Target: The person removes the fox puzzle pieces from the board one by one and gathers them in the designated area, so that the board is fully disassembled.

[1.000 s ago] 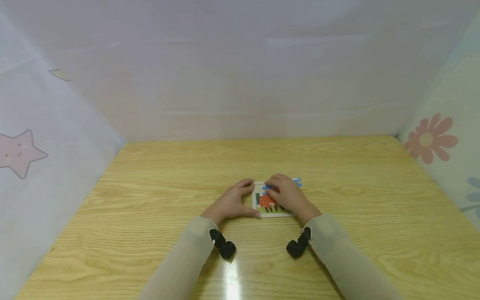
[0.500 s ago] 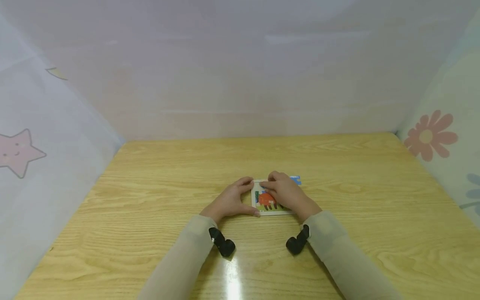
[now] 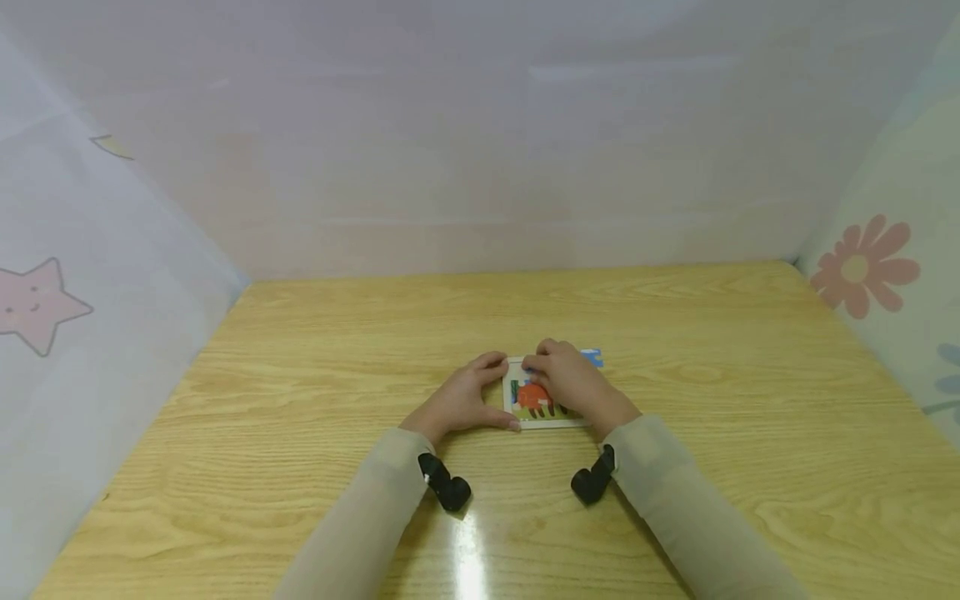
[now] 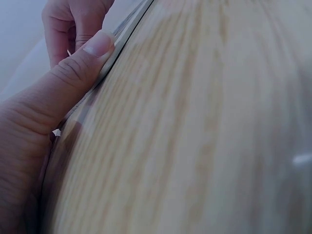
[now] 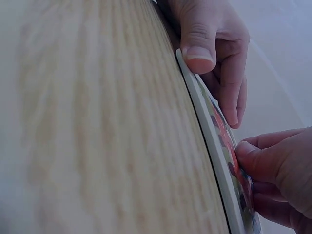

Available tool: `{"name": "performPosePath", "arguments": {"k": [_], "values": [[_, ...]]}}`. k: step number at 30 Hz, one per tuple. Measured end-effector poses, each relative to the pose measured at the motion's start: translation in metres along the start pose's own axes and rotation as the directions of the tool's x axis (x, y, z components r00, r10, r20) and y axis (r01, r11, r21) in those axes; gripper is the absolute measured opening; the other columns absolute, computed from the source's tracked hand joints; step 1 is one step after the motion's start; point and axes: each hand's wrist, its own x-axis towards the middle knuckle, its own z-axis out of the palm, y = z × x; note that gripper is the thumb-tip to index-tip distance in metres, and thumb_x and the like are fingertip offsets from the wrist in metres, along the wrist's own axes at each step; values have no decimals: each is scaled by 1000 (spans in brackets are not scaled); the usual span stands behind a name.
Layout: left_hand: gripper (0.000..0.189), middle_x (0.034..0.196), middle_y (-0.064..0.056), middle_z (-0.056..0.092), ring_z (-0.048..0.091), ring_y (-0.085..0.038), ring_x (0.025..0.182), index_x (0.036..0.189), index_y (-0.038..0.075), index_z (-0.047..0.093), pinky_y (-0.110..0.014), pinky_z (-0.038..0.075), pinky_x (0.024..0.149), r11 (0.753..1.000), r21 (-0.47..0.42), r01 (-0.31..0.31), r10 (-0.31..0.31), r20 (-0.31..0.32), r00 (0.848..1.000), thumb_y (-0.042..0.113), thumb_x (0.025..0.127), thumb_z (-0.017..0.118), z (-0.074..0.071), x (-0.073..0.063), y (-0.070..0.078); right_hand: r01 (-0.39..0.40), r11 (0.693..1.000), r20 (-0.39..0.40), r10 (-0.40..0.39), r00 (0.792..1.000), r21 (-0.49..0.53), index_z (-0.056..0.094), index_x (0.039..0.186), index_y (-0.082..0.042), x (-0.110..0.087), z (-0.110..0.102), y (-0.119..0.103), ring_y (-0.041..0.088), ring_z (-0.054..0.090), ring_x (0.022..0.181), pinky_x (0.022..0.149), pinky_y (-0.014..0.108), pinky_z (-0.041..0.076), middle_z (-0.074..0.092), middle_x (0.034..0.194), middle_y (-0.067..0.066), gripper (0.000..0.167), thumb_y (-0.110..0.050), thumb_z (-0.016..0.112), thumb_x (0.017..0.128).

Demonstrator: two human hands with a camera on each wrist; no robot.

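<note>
A small jigsaw puzzle (image 3: 534, 397) with an orange-red, dark-legged animal on green lies in a white-edged frame (image 3: 551, 423). My left hand (image 3: 463, 402) holds the frame's left side, thumb at the near corner and fingers at the far corner. In the right wrist view, its thumb (image 5: 199, 59) presses on the frame's corner. My right hand (image 3: 576, 385) bends over the upper part of the puzzle and pinches a mostly hidden blue puzzle piece (image 3: 528, 371) there. The right hand covers the puzzle's right side.
Another blue puzzle piece (image 3: 592, 357) shows beyond the right hand, at the frame's far right corner. The wooden table (image 3: 360, 333) extends around the puzzle, with printed cloth walls (image 3: 480, 167) at the back and sides. Black wrist cameras (image 3: 453, 493) sit on both cuffs.
The right fingers have shifted slightly left and away over the puzzle, and the blue piece beneath them shows less. The left hand keeps its place on the frame.
</note>
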Motion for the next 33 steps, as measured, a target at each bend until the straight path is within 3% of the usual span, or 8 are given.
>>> {"name": "performPosePath", "arguments": {"k": [9,16,21,26,33], "values": [[97,150,-3,28,26,-27,137,141,7,39,-42,28,109,1000,-8,-13,13,2,1000,50,65,80,-1,0,1,-27,998,36,25,999,55,63,119,-11,-1,-5,0,26,56,96,85,40,48,58,110,11,30,-21,60,91],[97,151,-2,28,26,-26,137,142,8,39,-42,28,109,1000,-3,-13,14,3,1000,49,64,80,-1,1,0,-1,997,-50,5,999,81,64,117,-10,-3,1,6,29,57,103,90,44,47,61,112,12,29,-23,60,91],[97,151,-2,28,26,-26,138,142,7,38,-41,28,109,1000,-2,-10,10,9,1000,49,65,80,-2,1,2,7,985,-106,11,994,170,64,117,-11,-5,5,12,29,57,102,90,45,46,60,113,11,28,-21,58,92],[97,151,-3,28,26,-26,137,142,7,38,-41,28,109,1000,6,-9,9,3,1000,50,65,80,-2,1,0,-5,964,-112,36,993,267,64,118,-10,-7,3,13,30,56,105,91,46,46,58,118,13,28,-20,57,92],[96,150,-3,29,27,-26,137,141,7,39,-41,28,109,1000,9,-14,14,-5,1000,48,64,81,0,1,-2,-14,959,-109,47,993,283,62,122,-10,-8,2,13,30,56,106,92,46,46,58,118,12,31,-22,55,94]]}}
